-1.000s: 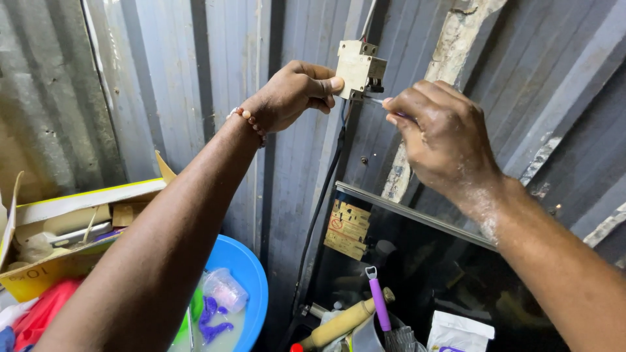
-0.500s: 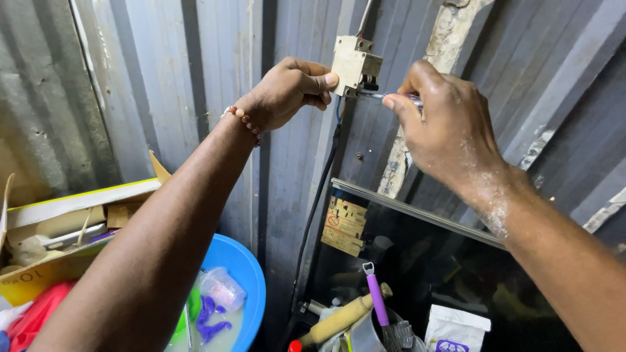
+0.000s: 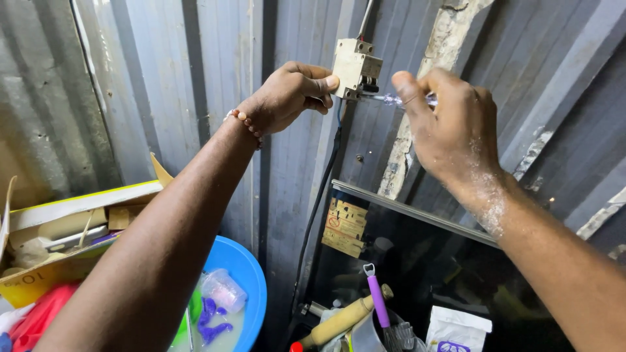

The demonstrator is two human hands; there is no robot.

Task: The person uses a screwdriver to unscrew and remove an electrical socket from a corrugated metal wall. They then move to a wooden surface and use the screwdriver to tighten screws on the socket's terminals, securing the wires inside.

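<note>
Upper centre of frame: small beige breaker box (image 3: 356, 67) mounted on corrugated metal wall (image 3: 163, 78), black cable (image 3: 319, 202) dropping from its underside. Left hand (image 3: 287, 96) closed around box's left side, thumb pressed on front face, steadying. Right hand (image 3: 450, 127) pinching clear-handled screwdriver (image 3: 391, 99), tip entering box's lower right side. Judged step: working a side terminal screw. Best kept square to the screw, steady inward pressure, slow turns, box braced firmly against the wall. Lower frame: blue basin (image 3: 244, 287), cardboard box (image 3: 72, 215), purple-handled tool (image 3: 377, 301), wooden handle (image 3: 342, 319).
</note>
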